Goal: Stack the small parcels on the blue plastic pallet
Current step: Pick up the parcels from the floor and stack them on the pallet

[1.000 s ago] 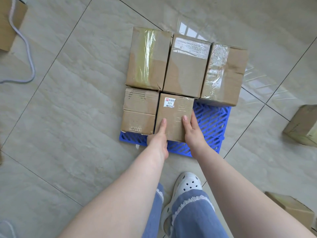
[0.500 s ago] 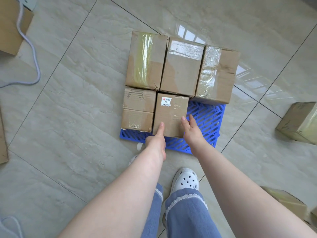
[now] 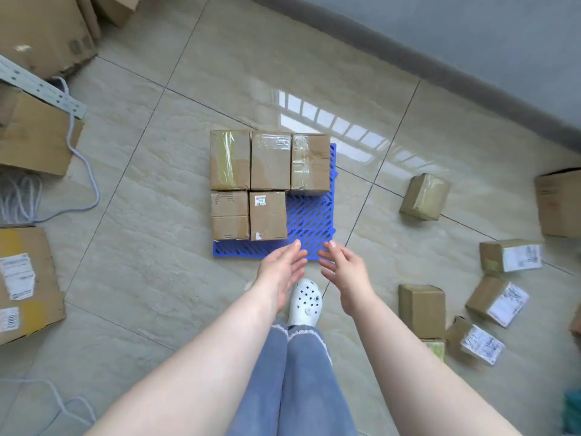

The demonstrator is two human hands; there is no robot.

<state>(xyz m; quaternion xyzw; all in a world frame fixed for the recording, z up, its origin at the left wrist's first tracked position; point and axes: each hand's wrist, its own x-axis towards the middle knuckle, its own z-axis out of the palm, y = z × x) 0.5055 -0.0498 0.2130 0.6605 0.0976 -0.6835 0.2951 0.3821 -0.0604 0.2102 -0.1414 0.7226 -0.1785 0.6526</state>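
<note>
Both hands have come off the labelled parcel [image 3: 268, 215] they were touching half a second ago and have drawn back toward the body, and the view has pulled up to take in far more of the floor [image 3: 132, 234]. The left hand [image 3: 280, 268] and right hand [image 3: 344, 269] hover side by side over the near edge of the blue pallet [image 3: 309, 215], fingers straight and loosely spread, palms turned toward each other, holding nothing.

Five parcels sit on the pallet. Three stand in a far row: the left far parcel [image 3: 229, 160], the middle far parcel [image 3: 271, 161] and the right far parcel [image 3: 310, 165], pressed side to side. In the near row, the plain near parcel [image 3: 230, 214] touches the labelled parcel, and the near right part of the pallet shows bare blue lattice.

To the right, loose parcels lie on the floor: one lone parcel [image 3: 425, 196] well apart from the pallet, and a cluster [image 3: 465, 306] nearer the person. A white clog [image 3: 305, 302] shows between the forearms.
</note>
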